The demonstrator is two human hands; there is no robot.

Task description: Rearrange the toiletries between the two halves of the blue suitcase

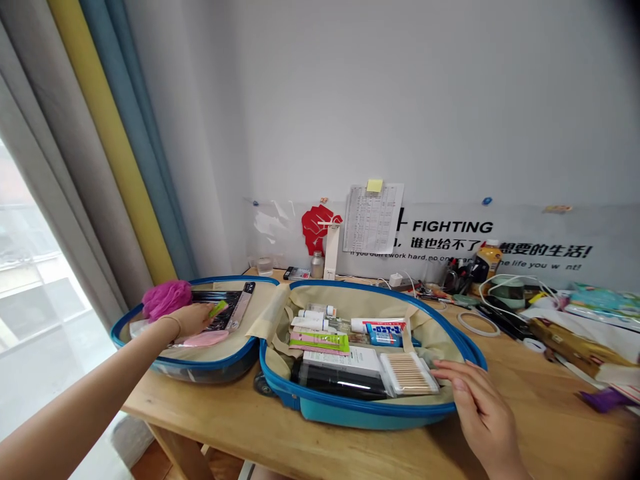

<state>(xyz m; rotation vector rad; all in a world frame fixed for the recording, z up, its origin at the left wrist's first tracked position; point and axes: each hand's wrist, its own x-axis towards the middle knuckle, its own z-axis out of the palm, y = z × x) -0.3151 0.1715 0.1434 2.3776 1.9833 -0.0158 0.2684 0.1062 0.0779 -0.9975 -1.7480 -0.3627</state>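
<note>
A small blue suitcase (350, 408) lies open on the wooden desk, both halves lined in beige. My left hand (193, 317) reaches into the left half, its fingers closed on a small green item (219, 308) beside a pink bath pouf (167, 297), a black packet (226, 308) and a flat pink thing (206, 339). My right hand (477, 404) rests with fingers spread on the right half's front rim. That half holds tubes, a green-and-pink box (320, 343), a toothpaste box (384, 332), a black bottle (340, 386) and a box of cotton swabs (409, 373).
Curtains (100, 167) and a window are at the left. The desk's (240, 413) right side is cluttered with cables, a tape roll (477, 324), packets and pens. A white lamp (331, 248), a small bottle and a wall banner stand at the back.
</note>
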